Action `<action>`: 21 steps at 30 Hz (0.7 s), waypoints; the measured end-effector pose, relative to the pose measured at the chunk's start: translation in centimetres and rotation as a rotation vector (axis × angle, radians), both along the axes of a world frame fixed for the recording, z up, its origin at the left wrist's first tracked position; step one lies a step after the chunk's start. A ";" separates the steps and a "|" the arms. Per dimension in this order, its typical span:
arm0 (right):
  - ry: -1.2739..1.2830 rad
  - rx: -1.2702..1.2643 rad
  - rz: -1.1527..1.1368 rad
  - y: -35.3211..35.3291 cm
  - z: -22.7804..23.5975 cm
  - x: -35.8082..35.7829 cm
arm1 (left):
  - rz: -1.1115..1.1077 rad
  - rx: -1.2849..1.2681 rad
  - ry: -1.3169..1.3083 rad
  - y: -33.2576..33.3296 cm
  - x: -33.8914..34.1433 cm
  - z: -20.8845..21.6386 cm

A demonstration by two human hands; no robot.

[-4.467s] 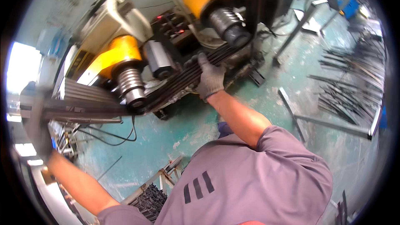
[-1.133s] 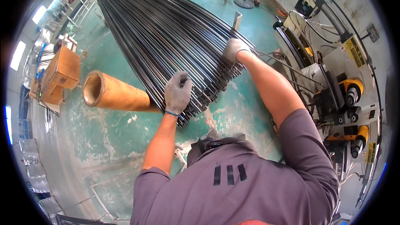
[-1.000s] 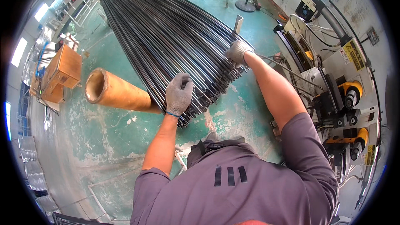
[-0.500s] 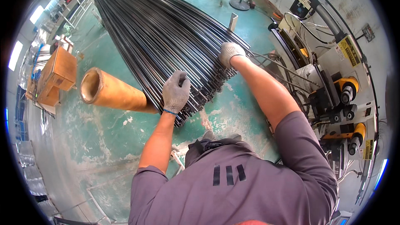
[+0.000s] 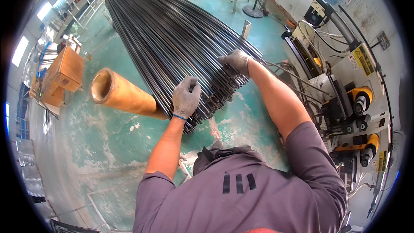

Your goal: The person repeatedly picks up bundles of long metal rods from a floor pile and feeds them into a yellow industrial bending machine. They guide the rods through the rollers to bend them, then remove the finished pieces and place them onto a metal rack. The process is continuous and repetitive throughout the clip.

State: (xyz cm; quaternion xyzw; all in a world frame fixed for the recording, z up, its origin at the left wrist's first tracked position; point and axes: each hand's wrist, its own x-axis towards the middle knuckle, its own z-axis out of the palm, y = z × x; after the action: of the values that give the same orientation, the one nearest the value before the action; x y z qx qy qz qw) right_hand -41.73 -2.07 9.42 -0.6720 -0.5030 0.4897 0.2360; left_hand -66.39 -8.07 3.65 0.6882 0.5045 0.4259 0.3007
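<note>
A large bundle of long dark metal tubes (image 5: pixel 168 30) stretches away from me, its uneven near ends close to my body. My left hand (image 5: pixel 186 99), in a grey knit glove, rests over the near left part of the bundle. Its fingers are curled toward the thumb; whether a tube is inside the grip is hidden. My right hand (image 5: pixel 237 62), also gloved, lies on the near right part of the tubes, close to their ends. Its fingers reach out leftward across them, and the fingertips partly blend with the dark metal.
A thick yellow-brown cardboard tube (image 5: pixel 129 95) sticks out left of the bundle. An upright metal post (image 5: pixel 246 29) stands at its right side. Machinery with yellow-and-black parts (image 5: pixel 361 99) lines the right wall. Brown boxes (image 5: pixel 64 73) stand at the left.
My right hand has gone from a closed fist at the bundle's right edge to fingers stretched leftward over the tubes. My left hand keeps nearly the same pose. The view has shifted slightly.
</note>
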 end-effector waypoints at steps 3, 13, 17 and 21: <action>0.158 -0.021 -0.018 -1.0 1.3 -0.6 | -0.022 -0.021 -0.052 0.0 -0.2 -0.1; 0.312 -0.051 -0.044 -5.7 0.3 1.3 | -0.128 -0.623 -0.729 -3.0 1.7 2.8; -0.237 -0.075 0.131 -10.3 4.1 1.1 | -0.281 -0.754 -0.675 -6.4 5.7 4.7; -0.106 -0.135 0.056 -21.6 3.3 4.4 | -0.424 -0.967 -0.808 -7.0 9.4 2.2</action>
State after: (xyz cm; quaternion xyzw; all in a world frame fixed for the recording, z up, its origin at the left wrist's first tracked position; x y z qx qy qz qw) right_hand -37.32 -23.63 12.73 -0.6968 -0.4993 0.4927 0.1496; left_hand -57.02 -15.09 5.81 0.3464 0.3400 0.3080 0.8183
